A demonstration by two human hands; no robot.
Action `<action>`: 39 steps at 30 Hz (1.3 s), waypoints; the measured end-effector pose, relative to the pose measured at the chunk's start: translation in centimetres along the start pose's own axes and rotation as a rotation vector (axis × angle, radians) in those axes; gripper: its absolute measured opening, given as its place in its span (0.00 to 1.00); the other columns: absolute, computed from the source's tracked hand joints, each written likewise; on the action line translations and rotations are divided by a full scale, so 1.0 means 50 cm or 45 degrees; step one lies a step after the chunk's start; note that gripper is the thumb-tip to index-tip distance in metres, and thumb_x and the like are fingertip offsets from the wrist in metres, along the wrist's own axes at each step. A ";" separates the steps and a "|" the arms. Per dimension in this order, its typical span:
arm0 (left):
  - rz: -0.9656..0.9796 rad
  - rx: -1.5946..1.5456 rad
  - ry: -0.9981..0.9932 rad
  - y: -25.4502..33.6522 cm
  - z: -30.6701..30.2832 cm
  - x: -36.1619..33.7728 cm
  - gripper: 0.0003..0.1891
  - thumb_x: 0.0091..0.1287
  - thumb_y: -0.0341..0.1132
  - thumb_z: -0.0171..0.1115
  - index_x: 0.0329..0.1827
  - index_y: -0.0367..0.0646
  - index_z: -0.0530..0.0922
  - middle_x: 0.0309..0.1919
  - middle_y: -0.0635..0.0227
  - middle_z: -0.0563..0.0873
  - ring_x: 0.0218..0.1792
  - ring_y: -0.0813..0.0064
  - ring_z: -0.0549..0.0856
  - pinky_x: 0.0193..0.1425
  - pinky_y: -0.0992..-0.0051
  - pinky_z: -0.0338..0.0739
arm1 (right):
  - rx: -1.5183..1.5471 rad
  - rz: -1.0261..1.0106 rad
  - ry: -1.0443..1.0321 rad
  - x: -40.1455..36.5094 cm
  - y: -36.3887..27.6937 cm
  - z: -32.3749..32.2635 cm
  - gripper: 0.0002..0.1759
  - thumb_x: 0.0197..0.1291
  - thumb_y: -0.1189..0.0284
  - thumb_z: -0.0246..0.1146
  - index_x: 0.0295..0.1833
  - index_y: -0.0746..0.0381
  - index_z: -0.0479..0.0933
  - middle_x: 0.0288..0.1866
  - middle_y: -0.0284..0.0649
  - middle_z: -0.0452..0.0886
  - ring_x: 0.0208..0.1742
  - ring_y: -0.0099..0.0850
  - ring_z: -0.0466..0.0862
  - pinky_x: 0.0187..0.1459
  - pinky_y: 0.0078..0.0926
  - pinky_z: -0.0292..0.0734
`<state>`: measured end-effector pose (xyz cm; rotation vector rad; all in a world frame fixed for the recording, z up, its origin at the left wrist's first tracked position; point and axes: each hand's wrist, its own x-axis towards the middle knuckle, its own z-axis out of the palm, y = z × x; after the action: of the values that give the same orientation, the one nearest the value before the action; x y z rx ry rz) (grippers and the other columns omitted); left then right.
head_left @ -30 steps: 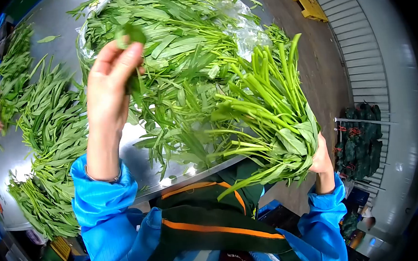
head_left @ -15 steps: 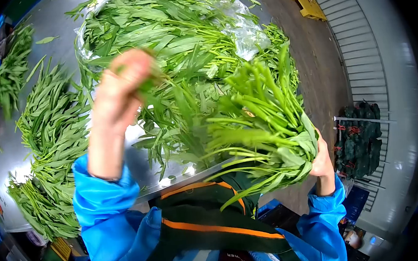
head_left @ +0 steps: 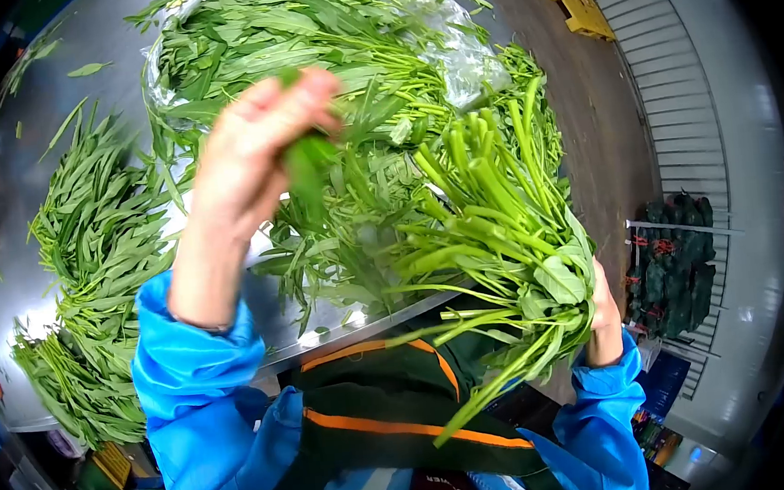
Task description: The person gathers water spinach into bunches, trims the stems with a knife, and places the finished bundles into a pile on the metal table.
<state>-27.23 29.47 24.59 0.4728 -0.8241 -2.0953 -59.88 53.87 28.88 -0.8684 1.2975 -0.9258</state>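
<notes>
Fig.: L hand (head_left: 251, 155), at 11 o'clock, was pinched shut on a sprig (head_left: 311, 173) above the table (head_left: 269, 324). R hand (head_left: 605, 316), at 4 o'clock, was clenched round the bunch (head_left: 501, 227), stems fanned toward 12. Pile (head_left: 301, 31) lay at 12 on plastic (head_left: 469, 55); row (head_left: 97, 241) at 9.

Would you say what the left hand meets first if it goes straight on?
The left hand would probably meet the heap of loose green leafy stalks on the clear plastic sheet; depth is unclear.
</notes>
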 end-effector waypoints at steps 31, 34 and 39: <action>0.089 0.431 -0.193 -0.023 0.031 -0.036 0.08 0.54 0.24 0.65 0.38 0.38 0.82 0.32 0.70 0.79 0.34 0.79 0.78 0.41 0.80 0.72 | -1.164 -0.537 -0.174 0.003 -0.075 0.057 0.43 0.33 0.76 0.68 0.64 0.63 0.66 0.45 0.51 0.76 0.41 0.46 0.79 0.43 0.33 0.74; 0.279 -0.103 0.032 0.030 -0.045 -0.013 0.11 0.61 0.34 0.64 0.43 0.39 0.80 0.31 0.70 0.81 0.29 0.80 0.78 0.37 0.79 0.75 | -1.263 -0.530 -0.077 -0.007 -0.071 0.043 0.43 0.31 0.77 0.67 0.63 0.64 0.67 0.46 0.50 0.77 0.41 0.46 0.80 0.43 0.32 0.74; 0.476 0.855 -0.201 -0.002 0.102 -0.037 0.24 0.54 0.28 0.69 0.56 0.43 0.75 0.44 0.66 0.82 0.39 0.76 0.78 0.39 0.78 0.73 | -1.381 -0.577 -0.018 0.007 -0.085 0.068 0.43 0.30 0.84 0.67 0.62 0.65 0.67 0.47 0.50 0.77 0.41 0.44 0.81 0.43 0.29 0.75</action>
<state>-29.13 33.00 28.25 0.4552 -1.5879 -1.4920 -56.77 51.91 32.93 -2.0601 1.6161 -0.4805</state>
